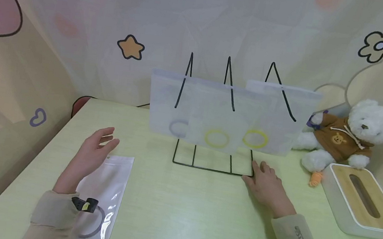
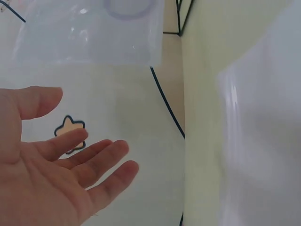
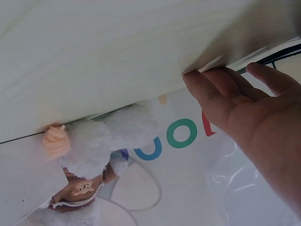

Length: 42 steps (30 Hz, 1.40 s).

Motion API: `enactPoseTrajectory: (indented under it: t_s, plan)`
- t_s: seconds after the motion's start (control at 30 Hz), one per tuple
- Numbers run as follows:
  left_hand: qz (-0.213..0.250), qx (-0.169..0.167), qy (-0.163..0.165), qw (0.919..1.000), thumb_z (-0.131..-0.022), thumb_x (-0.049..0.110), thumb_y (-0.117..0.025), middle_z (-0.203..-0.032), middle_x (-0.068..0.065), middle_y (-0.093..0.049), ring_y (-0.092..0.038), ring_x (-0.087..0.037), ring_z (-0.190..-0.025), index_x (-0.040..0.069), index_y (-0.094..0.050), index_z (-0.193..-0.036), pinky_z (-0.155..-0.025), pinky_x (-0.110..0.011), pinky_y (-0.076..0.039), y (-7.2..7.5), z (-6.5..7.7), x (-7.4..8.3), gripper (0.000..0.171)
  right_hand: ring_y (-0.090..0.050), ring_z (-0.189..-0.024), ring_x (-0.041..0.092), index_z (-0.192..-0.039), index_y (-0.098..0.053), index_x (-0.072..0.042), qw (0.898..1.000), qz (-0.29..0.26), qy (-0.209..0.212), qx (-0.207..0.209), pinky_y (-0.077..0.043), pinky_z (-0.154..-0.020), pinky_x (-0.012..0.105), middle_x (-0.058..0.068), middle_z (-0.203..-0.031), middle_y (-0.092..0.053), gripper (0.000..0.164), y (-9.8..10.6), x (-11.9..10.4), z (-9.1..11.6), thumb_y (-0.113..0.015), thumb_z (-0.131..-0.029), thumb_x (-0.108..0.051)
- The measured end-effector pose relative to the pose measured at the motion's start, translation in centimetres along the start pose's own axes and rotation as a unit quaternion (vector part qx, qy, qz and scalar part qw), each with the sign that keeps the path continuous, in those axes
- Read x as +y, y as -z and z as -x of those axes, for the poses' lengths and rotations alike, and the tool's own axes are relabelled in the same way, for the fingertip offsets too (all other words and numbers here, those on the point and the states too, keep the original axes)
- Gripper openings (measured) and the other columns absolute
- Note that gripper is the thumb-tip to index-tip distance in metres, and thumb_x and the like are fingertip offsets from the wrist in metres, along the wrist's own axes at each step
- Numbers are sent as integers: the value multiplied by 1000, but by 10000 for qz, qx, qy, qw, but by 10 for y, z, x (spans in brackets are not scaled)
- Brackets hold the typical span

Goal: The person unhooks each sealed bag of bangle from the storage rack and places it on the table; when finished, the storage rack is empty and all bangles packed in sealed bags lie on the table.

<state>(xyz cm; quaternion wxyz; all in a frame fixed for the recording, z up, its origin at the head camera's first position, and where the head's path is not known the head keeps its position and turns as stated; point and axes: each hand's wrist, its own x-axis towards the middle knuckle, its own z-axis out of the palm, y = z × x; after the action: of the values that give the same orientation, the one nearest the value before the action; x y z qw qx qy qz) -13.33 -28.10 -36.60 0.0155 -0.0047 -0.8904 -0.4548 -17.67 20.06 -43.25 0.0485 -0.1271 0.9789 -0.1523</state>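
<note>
A black wire rack stands on the table, with three translucent plastic bags hanging from its hooks. The left bag shows a pale purple ring, the middle bag a yellow ring, and the right bag a brighter yellow ring. My right hand rests at the front right corner of the rack's base, fingertips down on the tabletop and thumb beside the wire. My left hand hovers with loosely bent fingers and nothing in it. Below it lies another bag with a greyish-purple ring, partly covered by my sleeve.
A white teddy bear in a brown hoodie sits at the right, with a small orange object at its foot. In front of it is a tissue box with a wooden lid. A printed curtain hangs behind the table.
</note>
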Motion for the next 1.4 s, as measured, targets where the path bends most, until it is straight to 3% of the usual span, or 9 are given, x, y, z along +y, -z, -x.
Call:
enactPoseTrajectory:
  t_s: [0.23, 0.53, 1.07, 1.4]
  plan:
    - [550, 386, -410, 9969, -102, 23, -52, -149, -20, -38, -40, -35, -135, -2, -34, -147, -108, -51, -35, -18, -15, 18, 55, -32, -127, 55, -148, -28, 9, 10000, 32, 35, 72, -35, -91, 71, 35, -145, -29, 69, -4, 2, -1, -47, -102, -39]
    - [984, 505, -617, 9919, -101, 18, -53, -146, -17, -43, -43, -32, -133, -1, -39, -145, -108, -48, -35, -33, -27, 34, 50, -33, -125, 55, -148, -28, 9, 9999, 66, 71, 113, -37, -90, 70, 36, -143, -31, 68, -1, 0, 0, -48, -102, -38]
    - [1290, 768, -866, 9849, -101, 17, -53, -145, -14, -45, -44, -26, -134, 0, -41, -144, -110, -44, -34, -42, -46, 62, 48, -37, -122, 54, -148, -29, 9, 9998, 91, 63, 151, -39, -87, 68, 34, -141, -34, 69, -3, 3, -1, -47, -102, -39]
    - [1416, 700, -970, 9827, -100, 17, -54, -146, -15, -44, -42, -25, -135, 0, -40, -145, -110, -43, -34, -46, -53, 77, 50, -34, -125, 54, -148, -28, 8, 9999, 71, 13, 152, -37, -89, 70, 35, -144, -31, 69, -5, 5, -2, -47, -102, -40]
